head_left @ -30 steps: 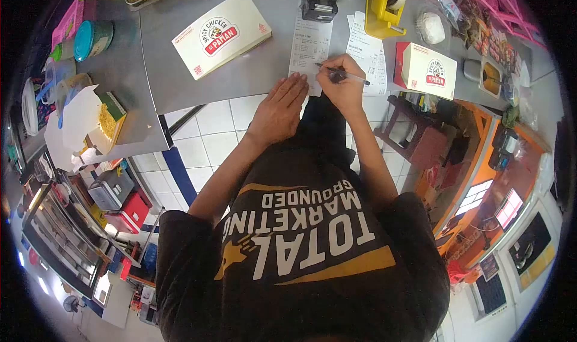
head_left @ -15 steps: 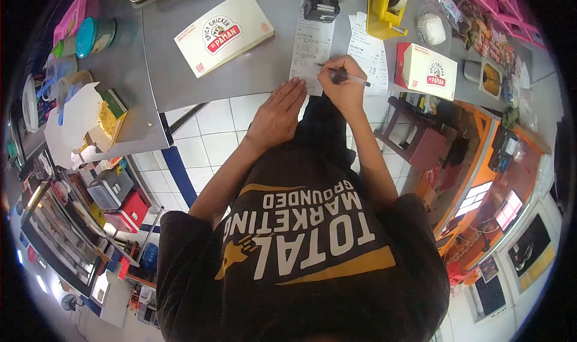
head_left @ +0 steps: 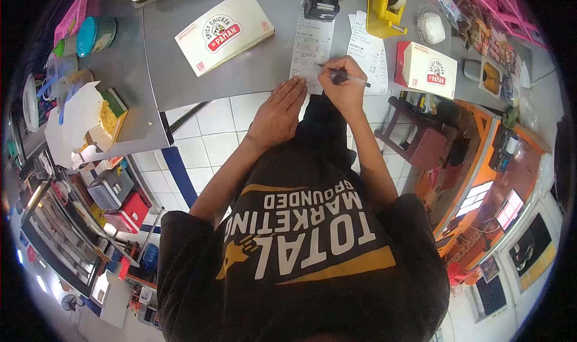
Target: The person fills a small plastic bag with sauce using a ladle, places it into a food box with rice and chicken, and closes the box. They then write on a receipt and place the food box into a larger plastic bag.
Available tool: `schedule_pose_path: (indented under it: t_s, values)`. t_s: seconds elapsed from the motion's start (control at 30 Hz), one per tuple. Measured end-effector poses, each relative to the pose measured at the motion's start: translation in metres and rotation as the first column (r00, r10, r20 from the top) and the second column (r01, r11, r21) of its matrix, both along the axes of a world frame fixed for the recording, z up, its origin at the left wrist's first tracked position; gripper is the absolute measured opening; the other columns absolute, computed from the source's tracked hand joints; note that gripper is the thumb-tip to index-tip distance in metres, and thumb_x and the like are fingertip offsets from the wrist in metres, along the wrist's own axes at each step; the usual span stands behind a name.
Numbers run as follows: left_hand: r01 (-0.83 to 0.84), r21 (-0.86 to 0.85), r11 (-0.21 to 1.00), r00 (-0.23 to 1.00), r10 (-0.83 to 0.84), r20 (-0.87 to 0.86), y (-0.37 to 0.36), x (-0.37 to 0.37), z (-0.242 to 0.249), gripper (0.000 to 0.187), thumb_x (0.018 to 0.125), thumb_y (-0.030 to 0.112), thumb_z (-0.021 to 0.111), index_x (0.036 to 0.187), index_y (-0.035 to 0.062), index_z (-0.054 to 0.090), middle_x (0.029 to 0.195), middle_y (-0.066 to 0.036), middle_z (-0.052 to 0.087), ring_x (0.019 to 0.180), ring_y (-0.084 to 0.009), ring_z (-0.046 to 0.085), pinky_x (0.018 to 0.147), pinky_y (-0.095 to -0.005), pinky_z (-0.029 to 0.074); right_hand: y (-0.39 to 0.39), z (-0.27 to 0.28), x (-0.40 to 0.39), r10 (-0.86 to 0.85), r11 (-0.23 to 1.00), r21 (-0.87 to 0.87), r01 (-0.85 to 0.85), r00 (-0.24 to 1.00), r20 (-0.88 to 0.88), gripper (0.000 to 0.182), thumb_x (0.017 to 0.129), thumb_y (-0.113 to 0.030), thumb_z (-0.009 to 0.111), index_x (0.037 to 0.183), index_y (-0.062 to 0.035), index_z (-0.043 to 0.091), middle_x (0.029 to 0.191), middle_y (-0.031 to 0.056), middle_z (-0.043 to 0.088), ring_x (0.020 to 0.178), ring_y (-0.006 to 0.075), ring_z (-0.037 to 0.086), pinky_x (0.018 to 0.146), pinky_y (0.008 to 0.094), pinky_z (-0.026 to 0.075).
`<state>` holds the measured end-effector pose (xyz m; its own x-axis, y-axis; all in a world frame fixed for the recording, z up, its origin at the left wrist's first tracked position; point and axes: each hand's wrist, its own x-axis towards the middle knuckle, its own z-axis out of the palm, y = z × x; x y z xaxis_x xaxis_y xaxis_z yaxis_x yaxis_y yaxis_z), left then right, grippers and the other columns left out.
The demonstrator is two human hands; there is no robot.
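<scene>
A pen (head_left: 354,78) is gripped in my right hand (head_left: 344,85), its tip on a long printed receipt (head_left: 313,44) at the table's front edge. My left hand (head_left: 279,110) lies flat with fingers stretched out, its fingertips at the receipt's lower left corner. A second printed receipt (head_left: 368,50) lies just right of the first, partly behind my right hand. The top of the first receipt meets a black device (head_left: 323,0) whose kind I cannot make out.
On the metal table (head_left: 198,89) a closed printed food box (head_left: 225,32) lies to the left, a smaller box (head_left: 428,70) to the right. A yellow tape dispenser (head_left: 384,11) stands behind the receipts. An open box with yellow food (head_left: 108,118) and a teal-lidded tub (head_left: 96,35) are far left.
Almost nothing differs. Both hands, the pen and the receipts keep nearly the same places.
</scene>
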<state>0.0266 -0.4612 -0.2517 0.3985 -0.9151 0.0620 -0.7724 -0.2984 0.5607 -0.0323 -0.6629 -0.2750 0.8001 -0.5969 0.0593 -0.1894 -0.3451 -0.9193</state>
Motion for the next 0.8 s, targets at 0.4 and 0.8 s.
schedule_pose_path:
  t_s: [0.4,0.8]
  values:
    - [-0.001,-0.012,1.0,1.0,0.001,0.019,-0.001,0.0,0.0,0.055,0.081,0.003,0.06,0.135,-0.0087,0.055,0.149,-0.021,0.049,0.145,-0.0339,0.042,0.122,-0.047,0.034,0.003,0.006,0.0,-0.028,0.999,-0.042,0.03,0.998,0.056,0.016,0.076,0.0,0.077,0.085,-0.0028,0.065,0.079,0.0088,0.068,0.07,0.0157,0.067,0.063,0.0277,0.054]
    - [-0.019,-0.006,1.0,1.0,0.019,0.017,0.001,-0.003,0.0,0.051,0.083,0.004,0.059,0.133,-0.0083,0.057,0.148,-0.02,0.051,0.145,-0.0329,0.043,0.121,-0.0461,0.036,0.011,0.016,-0.007,0.098,0.995,0.02,-0.098,0.995,0.013,0.014,0.076,-0.002,0.077,0.082,-0.0038,0.064,0.078,0.0079,0.069,0.07,0.016,0.068,0.065,0.0291,0.055]
